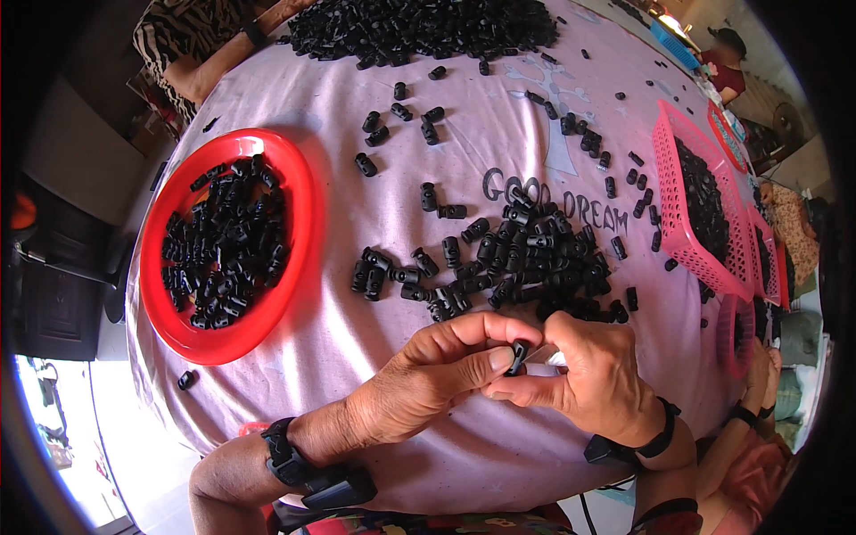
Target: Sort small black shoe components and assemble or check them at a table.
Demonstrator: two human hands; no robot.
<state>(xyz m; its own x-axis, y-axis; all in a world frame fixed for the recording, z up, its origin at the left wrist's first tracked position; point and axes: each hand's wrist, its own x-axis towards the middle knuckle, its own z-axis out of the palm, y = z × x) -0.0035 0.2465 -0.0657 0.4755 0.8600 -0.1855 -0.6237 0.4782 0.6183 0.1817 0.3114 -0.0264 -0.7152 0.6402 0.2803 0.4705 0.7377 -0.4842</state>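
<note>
Near the front of the cloth-covered table, my left hand (pixel 423 366) pinches a small black cord lock (pixel 516 358) between thumb and forefinger. My right hand (pixel 596 374) meets it from the other side, closed on a thin, pale, shiny piece (pixel 547 356) that points toward the cord lock. My fingers hide most of that piece, so its kind does not show. Just beyond both hands lies a loose heap of similar black cord locks (pixel 535 254), with more scattered around it.
A red plate (pixel 306 223) holding black cord locks stands at left. At the far edge rises a large black pile (pixel 419 31). Pink baskets (pixel 664 178) with black parts line the right side. Other people's arms show at far left (pixel 205 76) and at right (pixel 756 383).
</note>
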